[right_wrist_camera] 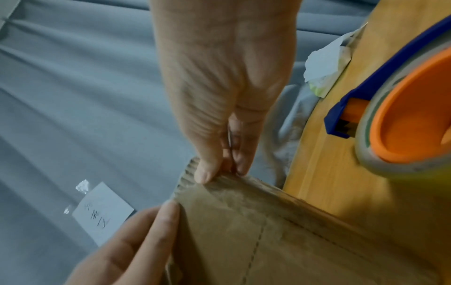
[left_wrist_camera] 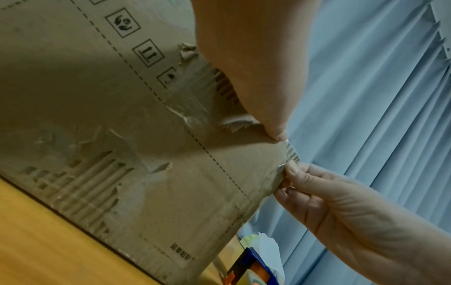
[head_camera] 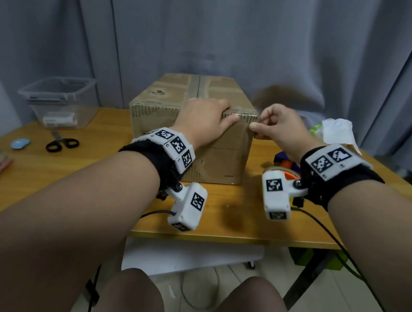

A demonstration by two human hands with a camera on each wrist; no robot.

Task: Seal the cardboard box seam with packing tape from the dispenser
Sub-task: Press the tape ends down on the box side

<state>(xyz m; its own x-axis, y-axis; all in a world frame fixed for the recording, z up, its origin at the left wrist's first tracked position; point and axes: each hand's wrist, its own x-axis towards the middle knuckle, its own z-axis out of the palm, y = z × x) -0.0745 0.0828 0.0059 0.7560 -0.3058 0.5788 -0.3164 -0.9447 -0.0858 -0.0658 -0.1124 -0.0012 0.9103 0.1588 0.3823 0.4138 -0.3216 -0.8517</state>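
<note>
A worn cardboard box [head_camera: 194, 92] stands on the wooden table [head_camera: 221, 212], an old taped seam running along its top. My left hand [head_camera: 227, 113] lies over the box's near top edge, fingers flat on top and thumb [left_wrist_camera: 278, 133] pressing the front face. My right hand [head_camera: 256, 131] pinches the end of a clear tape strip [left_wrist_camera: 291, 152] at the box's front right corner, thumb [right_wrist_camera: 202, 173] against forefinger. The strip runs along the edge between the two hands. The blue and orange tape dispenser [head_camera: 285, 164] lies on the table behind my right wrist, large in the right wrist view [right_wrist_camera: 402, 119].
A clear plastic bin [head_camera: 59, 98], black scissors [head_camera: 62, 143] and a blue disc [head_camera: 20, 143] sit to the box's left. Crumpled white tissue [head_camera: 336, 135] lies at the right. A grey curtain [head_camera: 231, 36] hangs close behind, with a paper note [right_wrist_camera: 102, 212] stuck on it.
</note>
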